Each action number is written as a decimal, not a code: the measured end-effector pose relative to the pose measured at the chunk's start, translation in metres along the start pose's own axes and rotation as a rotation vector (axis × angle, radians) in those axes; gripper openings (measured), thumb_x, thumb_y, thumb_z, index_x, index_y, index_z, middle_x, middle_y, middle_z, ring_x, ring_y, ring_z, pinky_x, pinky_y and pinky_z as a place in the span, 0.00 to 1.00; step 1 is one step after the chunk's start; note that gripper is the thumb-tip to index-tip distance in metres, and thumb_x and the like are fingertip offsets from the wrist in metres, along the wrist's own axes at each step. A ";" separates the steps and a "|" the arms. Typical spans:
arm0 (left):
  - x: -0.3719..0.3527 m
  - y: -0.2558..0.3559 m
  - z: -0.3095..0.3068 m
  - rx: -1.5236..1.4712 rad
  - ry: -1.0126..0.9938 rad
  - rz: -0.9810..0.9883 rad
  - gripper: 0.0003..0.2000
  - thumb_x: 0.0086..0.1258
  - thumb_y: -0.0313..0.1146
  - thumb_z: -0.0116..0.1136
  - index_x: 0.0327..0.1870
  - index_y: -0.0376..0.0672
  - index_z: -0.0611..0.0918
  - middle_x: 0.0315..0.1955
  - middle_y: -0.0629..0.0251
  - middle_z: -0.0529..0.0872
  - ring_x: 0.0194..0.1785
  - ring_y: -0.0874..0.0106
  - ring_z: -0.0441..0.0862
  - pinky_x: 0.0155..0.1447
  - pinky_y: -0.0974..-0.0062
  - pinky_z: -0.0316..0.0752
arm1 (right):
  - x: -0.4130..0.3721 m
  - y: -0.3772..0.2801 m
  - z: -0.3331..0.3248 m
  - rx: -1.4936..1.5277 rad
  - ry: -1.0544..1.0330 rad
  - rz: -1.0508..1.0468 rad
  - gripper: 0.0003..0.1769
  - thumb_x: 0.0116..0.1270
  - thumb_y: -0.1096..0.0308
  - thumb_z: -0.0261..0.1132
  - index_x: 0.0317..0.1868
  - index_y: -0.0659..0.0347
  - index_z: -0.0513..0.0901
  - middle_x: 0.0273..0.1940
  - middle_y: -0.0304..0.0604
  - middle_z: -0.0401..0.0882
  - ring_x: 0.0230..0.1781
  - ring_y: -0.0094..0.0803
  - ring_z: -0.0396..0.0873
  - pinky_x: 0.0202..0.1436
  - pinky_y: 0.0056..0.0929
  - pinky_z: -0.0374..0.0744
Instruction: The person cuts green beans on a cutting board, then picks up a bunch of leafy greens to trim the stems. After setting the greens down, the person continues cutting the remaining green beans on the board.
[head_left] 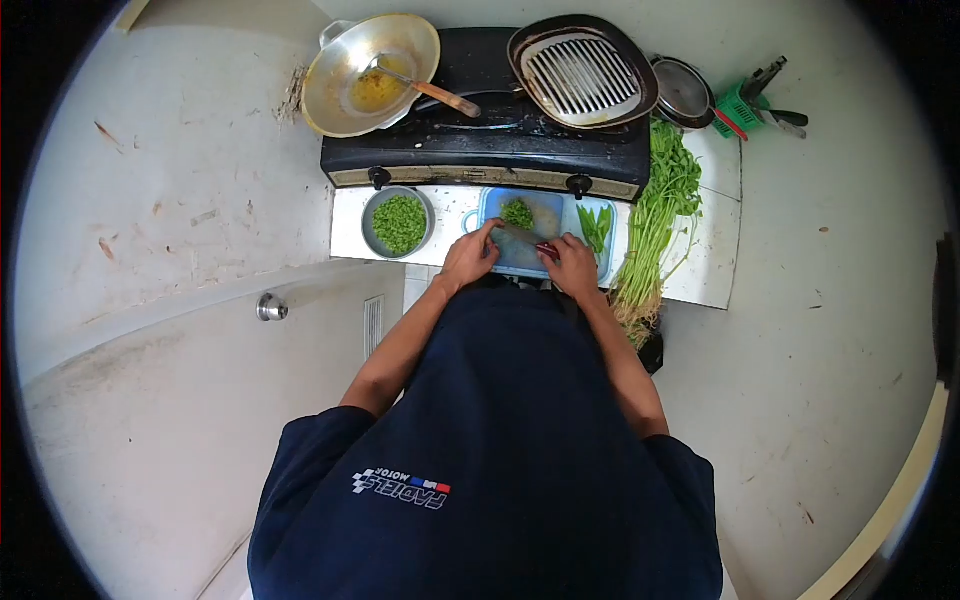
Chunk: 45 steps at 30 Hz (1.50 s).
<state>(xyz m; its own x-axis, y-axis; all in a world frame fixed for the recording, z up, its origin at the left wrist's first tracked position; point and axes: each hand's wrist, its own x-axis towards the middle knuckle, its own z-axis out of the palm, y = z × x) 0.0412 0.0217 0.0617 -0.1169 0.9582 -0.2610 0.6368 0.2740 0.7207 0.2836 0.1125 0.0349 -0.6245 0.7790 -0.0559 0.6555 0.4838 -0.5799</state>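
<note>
My right hand (573, 268) is wrapped round the dark red handle of a knife (522, 237). The blade points left and away from me, over a blue cutting board (520, 265). My left hand (468, 260) is at the board's left edge, its fingers apart and the index finger at the blade's tip; whether it presses on the blade is hard to see. Just beyond the blade lies a small heap of chopped greens (517, 213). Uncut green leaves (594, 228) rest at the board's right side. A grey bowl (368, 236) of finely chopped greens stands to the left.
A black gas stove (480, 150) backs the counter. On it are a wok (325, 105) with a wooden-handled spatula (440, 95) and a grill pan (585, 80). To the right lie a bunch of leafy stalks (655, 220), a small pan (682, 92) and a green utensil basket (738, 110).
</note>
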 end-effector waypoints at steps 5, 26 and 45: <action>0.001 -0.015 -0.009 0.009 -0.038 0.002 0.34 0.67 0.29 0.62 0.77 0.55 0.69 0.31 0.59 0.90 0.35 0.55 0.89 0.42 0.55 0.84 | 0.002 -0.008 0.003 -0.005 0.031 0.009 0.16 0.67 0.55 0.72 0.45 0.59 0.88 0.39 0.45 0.81 0.43 0.48 0.83 0.48 0.48 0.79; 0.057 0.008 -0.026 -0.160 -0.199 0.315 0.22 0.74 0.28 0.61 0.68 0.42 0.78 0.39 0.58 0.84 0.30 0.64 0.83 0.39 0.63 0.78 | -0.102 -0.046 -0.004 0.298 0.296 0.566 0.17 0.71 0.57 0.72 0.41 0.66 0.87 0.36 0.54 0.84 0.33 0.50 0.83 0.40 0.43 0.78; 0.142 0.077 0.103 0.112 -0.391 0.705 0.16 0.73 0.29 0.60 0.60 0.44 0.81 0.54 0.52 0.83 0.57 0.48 0.83 0.61 0.54 0.79 | -0.184 -0.057 -0.002 0.383 0.538 0.936 0.19 0.70 0.56 0.73 0.42 0.68 0.87 0.31 0.54 0.83 0.29 0.45 0.82 0.37 0.40 0.78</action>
<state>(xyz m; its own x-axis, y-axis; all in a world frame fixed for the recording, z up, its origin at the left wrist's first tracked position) 0.1520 0.1705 0.0134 0.6019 0.7985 0.0100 0.5358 -0.4130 0.7365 0.3619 -0.0578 0.0798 0.3629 0.8840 -0.2947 0.5379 -0.4569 -0.7085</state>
